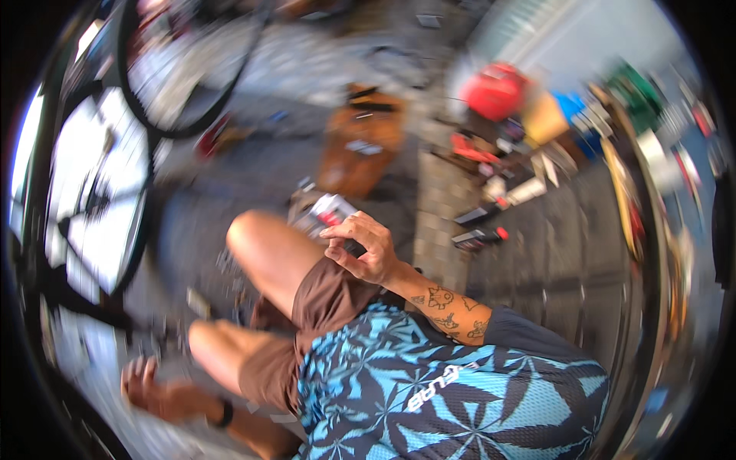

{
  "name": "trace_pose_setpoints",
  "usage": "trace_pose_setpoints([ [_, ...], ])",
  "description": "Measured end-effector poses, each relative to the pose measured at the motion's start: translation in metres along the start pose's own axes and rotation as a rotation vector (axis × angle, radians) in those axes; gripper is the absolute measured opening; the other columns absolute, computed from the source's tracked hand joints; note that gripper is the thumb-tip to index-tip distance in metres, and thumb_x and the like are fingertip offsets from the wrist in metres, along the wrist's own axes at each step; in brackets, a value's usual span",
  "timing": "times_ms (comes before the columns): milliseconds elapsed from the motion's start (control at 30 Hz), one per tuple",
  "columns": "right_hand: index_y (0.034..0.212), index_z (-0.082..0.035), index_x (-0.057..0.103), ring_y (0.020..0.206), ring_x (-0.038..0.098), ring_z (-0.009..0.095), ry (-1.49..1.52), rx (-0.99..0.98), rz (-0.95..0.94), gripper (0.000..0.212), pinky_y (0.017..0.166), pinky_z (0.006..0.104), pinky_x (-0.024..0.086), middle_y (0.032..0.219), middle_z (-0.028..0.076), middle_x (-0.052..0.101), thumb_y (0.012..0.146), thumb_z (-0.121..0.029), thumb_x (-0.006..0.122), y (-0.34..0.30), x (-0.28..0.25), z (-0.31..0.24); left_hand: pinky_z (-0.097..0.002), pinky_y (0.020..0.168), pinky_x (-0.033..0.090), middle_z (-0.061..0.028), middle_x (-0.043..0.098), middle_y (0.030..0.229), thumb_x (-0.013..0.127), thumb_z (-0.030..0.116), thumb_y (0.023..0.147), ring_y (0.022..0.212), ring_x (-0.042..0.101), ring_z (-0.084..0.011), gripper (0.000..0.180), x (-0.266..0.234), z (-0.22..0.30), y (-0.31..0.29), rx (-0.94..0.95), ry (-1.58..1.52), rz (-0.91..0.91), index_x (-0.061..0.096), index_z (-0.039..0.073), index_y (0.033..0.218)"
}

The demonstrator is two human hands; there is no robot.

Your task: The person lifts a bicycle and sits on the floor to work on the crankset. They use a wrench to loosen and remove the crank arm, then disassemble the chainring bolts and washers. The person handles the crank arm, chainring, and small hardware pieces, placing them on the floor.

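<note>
My right hand point(366, 247) is raised in front of my thigh, its fingers loosely curled and the thumb apart from them; no held thing shows. Just beyond it, a white item with a red patch point(331, 208) lies low down, partly hidden by the hand. My left hand point(165, 392), with a dark band at the wrist, is out at the lower left beside my knee. Its fingers are spread and nothing is in them, though motion smears it. Small blurred items lie on the floor between that hand and the wheel.
A bicycle wheel point(142, 230) and another dark wheel rim point(230, 84) stand at the left. Ahead is an orange-brown box-like piece point(341, 165). To the right, a dark surface point(552, 253) carries black red-tipped containers point(479, 239), a red round object point(494, 90) and assorted tools.
</note>
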State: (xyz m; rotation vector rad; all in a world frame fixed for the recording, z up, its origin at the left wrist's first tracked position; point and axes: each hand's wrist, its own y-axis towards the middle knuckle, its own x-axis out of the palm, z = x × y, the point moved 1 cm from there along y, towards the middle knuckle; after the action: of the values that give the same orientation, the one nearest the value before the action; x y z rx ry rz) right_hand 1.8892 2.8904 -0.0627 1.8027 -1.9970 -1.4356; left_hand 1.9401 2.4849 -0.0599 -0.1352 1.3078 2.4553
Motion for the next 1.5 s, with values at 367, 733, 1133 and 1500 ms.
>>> trace_pose_setpoints([
  [367,0.121,-0.008,0.055,0.07,0.062,0.012,-0.309,0.311,1.723,0.026,0.068,0.0287,0.054,0.093,0.005,0.064,0.105,-0.026,0.064,-0.187,-0.225,-0.128,-0.0287,0.045,0.047,-0.01,0.06,0.084,0.053,0.039,0.109,0.064,0.058,-0.0206,0.041,0.103,0.14,0.004,-0.114,-1.24,-0.168,0.054,-0.001,0.116],
  [733,0.127,-0.013,0.068,0.104,0.065,0.033,-1.68,1.377,0.646,0.055,0.093,0.0494,0.047,0.103,0.013,0.069,0.087,-0.051,0.077,-0.315,-0.336,-0.234,-0.0284,0.046,0.044,-0.0103,0.061,0.074,0.059,0.031,0.108,0.055,0.052,-0.0172,0.035,0.089,0.256,-0.051,-0.206,-1.569,-0.67,0.056,-0.003,0.115],
  [1133,0.123,-0.012,0.075,0.129,0.06,0.042,-1.502,2.036,-0.035,0.067,0.103,0.0523,0.052,0.136,0.025,0.063,0.078,-0.062,0.081,-0.287,-0.329,-0.307,-0.0279,0.056,0.041,-0.0069,0.061,0.082,0.066,0.031,0.104,0.069,0.051,-0.0147,0.033,0.099,0.259,-0.083,-0.427,-1.526,-0.859,0.063,-0.002,0.109],
  [1500,0.128,-0.006,0.067,0.105,0.073,0.028,-0.947,1.686,1.012,0.07,0.078,0.045,0.059,0.113,0.01,0.074,0.089,-0.064,0.073,-0.3,-0.342,-0.256,-0.0231,0.05,0.035,-0.0028,0.049,0.068,0.052,0.023,0.111,0.059,0.043,-0.008,0.026,0.137,0.228,-0.084,-0.365,-1.408,-0.938,0.059,0.0,0.122],
])
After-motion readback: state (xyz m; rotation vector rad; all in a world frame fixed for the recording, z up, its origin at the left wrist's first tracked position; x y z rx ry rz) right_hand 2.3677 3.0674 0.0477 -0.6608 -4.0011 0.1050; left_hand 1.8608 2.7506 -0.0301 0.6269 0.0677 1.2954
